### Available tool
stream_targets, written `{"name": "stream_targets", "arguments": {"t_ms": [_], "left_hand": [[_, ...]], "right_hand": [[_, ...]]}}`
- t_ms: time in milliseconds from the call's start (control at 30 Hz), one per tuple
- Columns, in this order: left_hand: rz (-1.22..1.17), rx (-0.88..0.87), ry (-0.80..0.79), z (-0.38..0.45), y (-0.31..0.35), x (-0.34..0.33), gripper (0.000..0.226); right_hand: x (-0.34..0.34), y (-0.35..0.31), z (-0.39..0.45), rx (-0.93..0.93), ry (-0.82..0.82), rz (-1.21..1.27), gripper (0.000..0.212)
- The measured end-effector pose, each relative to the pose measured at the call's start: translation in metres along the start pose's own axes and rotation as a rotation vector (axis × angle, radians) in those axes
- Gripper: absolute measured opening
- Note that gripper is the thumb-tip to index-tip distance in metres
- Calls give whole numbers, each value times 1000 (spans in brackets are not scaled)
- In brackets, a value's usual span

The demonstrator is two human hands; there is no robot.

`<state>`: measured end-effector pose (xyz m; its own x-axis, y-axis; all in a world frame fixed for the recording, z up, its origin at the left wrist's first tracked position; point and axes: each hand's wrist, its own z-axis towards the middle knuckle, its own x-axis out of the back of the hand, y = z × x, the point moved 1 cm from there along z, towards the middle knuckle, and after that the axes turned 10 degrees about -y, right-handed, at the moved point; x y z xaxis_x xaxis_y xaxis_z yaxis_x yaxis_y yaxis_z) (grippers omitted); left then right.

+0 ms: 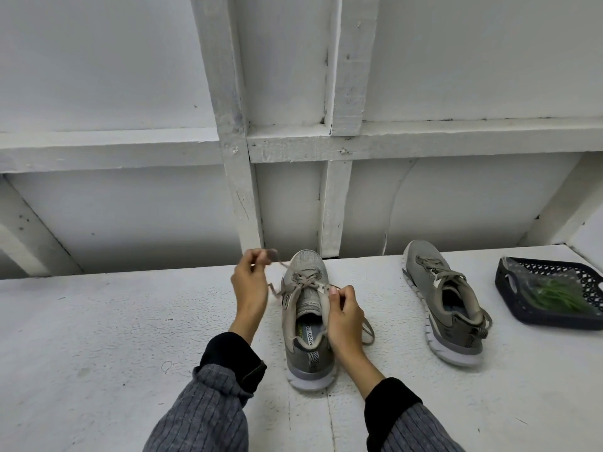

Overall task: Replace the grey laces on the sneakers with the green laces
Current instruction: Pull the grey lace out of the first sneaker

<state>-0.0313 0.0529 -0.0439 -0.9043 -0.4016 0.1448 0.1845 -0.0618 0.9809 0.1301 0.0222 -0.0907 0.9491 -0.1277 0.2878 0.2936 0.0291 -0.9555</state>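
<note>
A: We've got the near sneaker [308, 316] heel toward us on the white bench [114, 337], and our right hand [344, 316] is clamped on its collar and top eyelet edge, probably so it won't slide when we pull.

B: And our left hand [249, 282] pinches the free end of the grey lace [301, 283], lifted up and away to the left, which looks like drawing it out of the upper eyelets.

A: The lower crossings are still threaded. The second sneaker [445, 303] stands well apart to the right, fully laced.

B: The green laces [554, 296] wait bagged in the dark basket [509, 308] beyond it, untouched.
</note>
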Motion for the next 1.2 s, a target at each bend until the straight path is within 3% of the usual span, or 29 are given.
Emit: {"name": "stream_targets", "arguments": {"t_ms": [100, 167, 400, 533, 700, 833, 1000, 1200], "left_hand": [[-88, 174, 283, 8, -8, 25, 16], [-76, 233, 314, 10, -15, 38, 19], [152, 332, 86, -8, -45, 43, 15], [310, 297, -75, -18, -59, 37, 12], [563, 192, -158, -19, -58, 30, 15], [432, -3, -225, -23, -32, 14, 14], [390, 69, -390, -29, -13, -9, 18], [572, 122, -295, -29, -6, -21, 15]], "right_hand": [[0, -1, 0, 7, 8, 9, 33], [0, -1, 0, 12, 10, 14, 32], [0, -3, -2, 13, 10, 13, 33], [0, -4, -2, -1, 10, 16, 32], [1, -3, -1, -25, 1, 7, 30], [2, -8, 0, -43, -50, -32, 26], [3, -17, 15, -61, -118, -180, 20], [1, -24, 29, -118, -162, -365, 20]]}}
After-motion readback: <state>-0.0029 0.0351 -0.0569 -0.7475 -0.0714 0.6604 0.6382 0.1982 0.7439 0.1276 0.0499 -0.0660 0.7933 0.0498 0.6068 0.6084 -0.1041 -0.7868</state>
